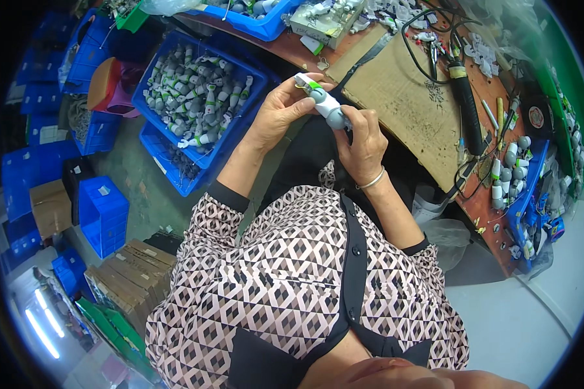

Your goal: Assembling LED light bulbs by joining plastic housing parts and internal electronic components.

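Note:
Between my two hands, above my lap, is a small bottle-shaped device [324, 102] with a white body, a grey rounded end and a green band. My left hand [284, 109] grips its white and green end, the thumb lying along its side. The grey rounded end sits in the bent fingers of my right hand [362, 141], which has a bracelet at the wrist. To the left of my left hand, a blue crate [256, 69] is heaped with many similar grey and white devices [198, 97]. What the devices are for cannot be told.
A cardboard sheet [396, 97] covers part of the reddish workbench [493, 223] at right, with small screws on it. A black-handled tool [464, 107] with a cord lies there, beside more devices [509, 172] and a blue tray [532, 188]. Another blue crate [169, 172] stands beneath the full one.

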Action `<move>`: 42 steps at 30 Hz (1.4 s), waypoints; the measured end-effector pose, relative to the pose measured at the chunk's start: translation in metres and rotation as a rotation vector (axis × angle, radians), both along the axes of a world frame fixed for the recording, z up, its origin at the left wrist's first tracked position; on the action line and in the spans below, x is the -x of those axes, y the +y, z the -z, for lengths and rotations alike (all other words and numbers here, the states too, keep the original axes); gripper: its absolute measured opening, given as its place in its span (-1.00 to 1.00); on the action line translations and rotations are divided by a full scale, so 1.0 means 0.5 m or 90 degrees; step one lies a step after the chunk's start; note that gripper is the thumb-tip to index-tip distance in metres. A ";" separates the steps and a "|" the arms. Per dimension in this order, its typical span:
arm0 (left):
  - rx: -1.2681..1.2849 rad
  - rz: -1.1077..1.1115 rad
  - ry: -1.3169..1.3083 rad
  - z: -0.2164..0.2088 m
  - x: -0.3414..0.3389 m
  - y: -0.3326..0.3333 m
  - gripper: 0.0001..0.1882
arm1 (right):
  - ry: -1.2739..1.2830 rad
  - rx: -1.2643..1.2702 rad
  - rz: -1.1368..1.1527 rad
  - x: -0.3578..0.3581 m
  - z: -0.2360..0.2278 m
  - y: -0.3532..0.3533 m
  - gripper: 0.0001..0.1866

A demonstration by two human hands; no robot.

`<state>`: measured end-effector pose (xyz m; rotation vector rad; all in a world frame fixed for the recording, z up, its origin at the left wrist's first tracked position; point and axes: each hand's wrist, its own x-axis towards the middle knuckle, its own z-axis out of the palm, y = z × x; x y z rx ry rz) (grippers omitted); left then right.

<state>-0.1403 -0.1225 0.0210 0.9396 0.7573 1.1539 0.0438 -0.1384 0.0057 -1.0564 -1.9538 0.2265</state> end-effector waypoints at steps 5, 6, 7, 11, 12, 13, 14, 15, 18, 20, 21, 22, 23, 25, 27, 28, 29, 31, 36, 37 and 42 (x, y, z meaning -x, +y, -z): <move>0.016 0.047 -0.099 0.019 -0.002 -0.009 -0.50 | -0.025 -0.071 0.001 -0.004 0.012 -0.016 -0.44; 0.018 0.049 -0.098 0.021 -0.004 -0.012 -0.50 | -0.043 -0.101 -0.004 -0.008 0.014 -0.018 -0.43; 0.008 0.055 -0.099 0.023 -0.008 -0.016 -0.50 | -0.042 -0.099 -0.002 -0.011 0.017 -0.019 -0.43; 0.046 0.056 -0.072 0.036 -0.012 -0.008 -0.45 | -0.042 -0.056 -0.031 -0.014 0.037 -0.029 -0.42; 0.048 0.055 -0.071 0.045 -0.010 -0.005 -0.45 | -0.037 -0.005 -0.055 -0.011 0.040 -0.035 -0.42; 0.058 0.068 -0.057 0.058 -0.005 -0.001 -0.48 | -0.016 0.050 -0.108 -0.013 0.028 -0.041 -0.43; 0.068 0.081 -0.043 0.066 -0.003 0.001 -0.52 | -0.015 0.053 -0.109 -0.013 0.032 -0.045 -0.43; 0.067 0.087 -0.022 0.067 -0.007 -0.002 -0.57 | 0.009 0.066 -0.124 -0.014 0.039 -0.054 -0.44; 0.079 0.130 -0.049 0.070 -0.019 -0.004 -0.68 | 0.036 0.072 -0.146 -0.020 0.057 -0.069 -0.46; 0.088 0.137 -0.060 0.074 -0.027 -0.006 -0.68 | 0.039 0.065 -0.147 -0.024 0.062 -0.076 -0.45; 0.089 0.143 -0.066 0.077 -0.029 -0.004 -0.68 | 0.044 0.061 -0.147 -0.025 0.061 -0.074 -0.46; 0.090 0.150 -0.072 0.080 -0.029 -0.001 -0.67 | 0.044 0.063 -0.148 -0.026 0.063 -0.074 -0.46; 0.074 0.156 -0.057 0.094 -0.024 0.001 -0.60 | 0.038 0.065 -0.147 -0.026 0.065 -0.075 -0.45; 0.079 0.156 -0.053 0.090 -0.024 0.001 -0.60 | 0.031 0.067 -0.144 -0.028 0.068 -0.078 -0.44; 0.082 0.154 -0.049 0.089 -0.026 -0.001 -0.60 | 0.027 0.091 -0.120 -0.026 0.070 -0.081 -0.43; 0.091 0.129 -0.022 0.090 -0.027 -0.002 -0.59 | 0.026 0.090 -0.120 -0.022 0.066 -0.081 -0.43; 0.101 0.104 0.004 0.092 -0.029 -0.002 -0.58 | 0.033 0.127 -0.072 -0.016 0.058 -0.078 -0.43; 0.102 0.073 0.050 0.107 -0.029 -0.009 -0.57 | 0.013 0.214 -0.006 -0.005 0.039 -0.073 -0.42; 0.127 0.009 0.146 0.103 -0.031 -0.019 -0.52 | 0.025 0.223 -0.009 -0.004 0.087 -0.050 -0.50; 0.109 0.021 0.158 0.099 -0.026 -0.020 -0.53 | 0.152 0.356 -0.034 -0.011 0.096 -0.051 -0.56; 0.145 0.071 0.038 0.066 0.001 -0.025 -0.63 | 0.653 0.787 -0.206 -0.022 0.085 -0.049 -0.61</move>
